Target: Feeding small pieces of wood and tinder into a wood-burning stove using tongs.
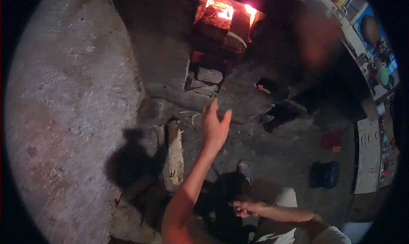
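My left hand (216, 127) reaches forward over the floor, its fingers apart and nothing in them. Just beyond its fingertips is the lower opening of a stove, where several blocks that look like bricks or stones (209, 75) lie. Above that, a fire (222, 11) burns in the upper opening, with a dark flat piece standing at its right side. My right hand (244, 209) is low, near my lap, with the fingers curled; shadow hides whether anything is in it. A split log (175, 154) lies on the floor left of my left forearm.
A rough plastered wall (70, 100) fills the left side. At the right stand a dark bucket (324, 174), a red object (330, 139) and a white cabinet (367, 157). A slippered foot (244, 169) is on the floor. A cluttered counter (358, 41) runs along the upper right.
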A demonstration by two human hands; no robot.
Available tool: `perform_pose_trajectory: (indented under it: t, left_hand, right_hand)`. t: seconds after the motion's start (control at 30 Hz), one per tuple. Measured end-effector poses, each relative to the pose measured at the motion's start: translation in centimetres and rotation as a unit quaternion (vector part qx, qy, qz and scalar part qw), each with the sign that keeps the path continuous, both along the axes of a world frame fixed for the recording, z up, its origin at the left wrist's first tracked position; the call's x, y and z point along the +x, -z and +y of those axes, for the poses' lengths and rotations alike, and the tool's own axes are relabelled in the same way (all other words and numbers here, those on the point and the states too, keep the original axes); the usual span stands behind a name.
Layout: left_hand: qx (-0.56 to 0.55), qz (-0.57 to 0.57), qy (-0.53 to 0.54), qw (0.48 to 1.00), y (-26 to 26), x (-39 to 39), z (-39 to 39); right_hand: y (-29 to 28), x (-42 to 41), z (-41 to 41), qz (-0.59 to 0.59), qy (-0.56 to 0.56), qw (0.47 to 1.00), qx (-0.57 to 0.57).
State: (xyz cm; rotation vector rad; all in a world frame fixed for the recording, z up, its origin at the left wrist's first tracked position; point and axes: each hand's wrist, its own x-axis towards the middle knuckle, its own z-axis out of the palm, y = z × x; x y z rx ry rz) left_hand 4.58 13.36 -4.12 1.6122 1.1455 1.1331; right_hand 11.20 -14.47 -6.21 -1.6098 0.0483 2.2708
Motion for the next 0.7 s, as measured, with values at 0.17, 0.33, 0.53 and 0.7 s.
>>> perform_pose_trajectory:
  t: [0.17, 0.33, 0.53, 0.7]
  left_hand:
    - [-0.146, 0.018, 0.056, 0.987, -0.8, -8.0, -10.0]
    - [-0.221, -0.040, -0.073, 0.972, 0.6, -14.8, -13.9]
    - [-0.163, -0.135, -0.200, 0.957, 0.5, -19.7, -12.7]
    - [-0.182, -0.176, -0.233, 0.939, 0.6, -21.6, -12.8]
  right_hand:
    - [0.1, -0.6, -1.3, -0.062, -0.021, 0.998, 0.003]
    - [2.4, 0.9, -4.0, 0.009, 0.035, 0.999, -0.007]
    - [1.6, 0.7, -5.0, -0.055, -0.043, 0.991, 0.112]
    - [-0.1, -1.8, -6.0, -0.170, -0.056, 0.977, 0.115]
